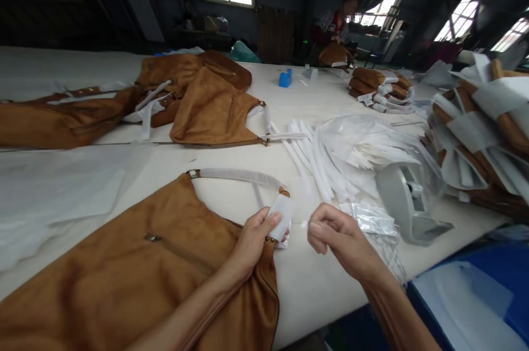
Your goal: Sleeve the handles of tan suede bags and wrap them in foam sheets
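- White sheets are laid in layers, well to the left of the left hand
- Brown bags are piled beyond the left hand and to its left
- A tan bag is laid flat beneath the left forearm, spread to the left of the hand and toward the wearer
- Its strap, sheathed in white, is arched just beyond the left hand
- The left hand is closed, and a white wrap is gripped between thumb and fingers at the near end of the strap
- White tubes are bunched beyond the right hand
- The right hand is raised apart from the bag, fingers curled; whether anything is pinched cannot be told
- A clear plastic bag is placed beyond the right hand
- A grey dispenser is set to the right of the right hand
- Wrapped bags are stacked farther right of that hand
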Demonstrator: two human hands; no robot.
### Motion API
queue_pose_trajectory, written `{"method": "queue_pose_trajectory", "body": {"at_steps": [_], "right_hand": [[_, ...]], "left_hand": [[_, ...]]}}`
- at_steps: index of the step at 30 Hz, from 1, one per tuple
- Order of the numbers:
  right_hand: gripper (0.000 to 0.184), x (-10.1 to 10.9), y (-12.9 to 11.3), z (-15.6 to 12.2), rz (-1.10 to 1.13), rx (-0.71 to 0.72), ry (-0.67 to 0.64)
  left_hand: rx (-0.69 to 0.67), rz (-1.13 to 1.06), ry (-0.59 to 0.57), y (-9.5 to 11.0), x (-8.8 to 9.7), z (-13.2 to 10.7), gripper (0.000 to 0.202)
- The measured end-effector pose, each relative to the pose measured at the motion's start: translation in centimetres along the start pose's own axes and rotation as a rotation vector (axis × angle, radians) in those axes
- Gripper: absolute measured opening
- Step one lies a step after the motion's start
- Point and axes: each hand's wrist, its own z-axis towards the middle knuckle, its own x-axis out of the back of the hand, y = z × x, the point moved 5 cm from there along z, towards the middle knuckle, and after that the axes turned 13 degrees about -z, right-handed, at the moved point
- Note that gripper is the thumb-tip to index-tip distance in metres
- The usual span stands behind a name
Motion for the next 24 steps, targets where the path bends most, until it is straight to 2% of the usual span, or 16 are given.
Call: {"method": "queue_pose_trajectory", "body": {"at_steps": [4, 9, 14, 19, 24], "right_hand": [[0.033, -2.5, 2.8, 3.3, -0.027, -0.053, -0.026], [0.038, -2.9, 5.1, 3.8, -0.019, -0.091, 0.042], [0.038, -3.1, 5.5, 4.0, 0.001, -0.100, 0.021], [0.041, -2.8, 5.3, 4.1, -0.063, -0.084, 0.037], [0.036, -1.7, 4.9, 3.5, -0.122, -0.090, -0.088]], "left_hand": [[-0.064, 0.079, -0.058, 0.2, 0.2, 0.1, 0.037], [-0.052, 0.037, -0.089, -0.1, 0.4, 0.4, 0.035], [-0.026, -0.042, -0.101, 0.0, 0.2, 0.0, 0.034], [-0.108, 0.098, -0.090, 0.2, 0.6, -0.2, 0.046], [-0.064, 0.082, -0.105, -0.3, 0.5, 0.0, 0.038]]}}
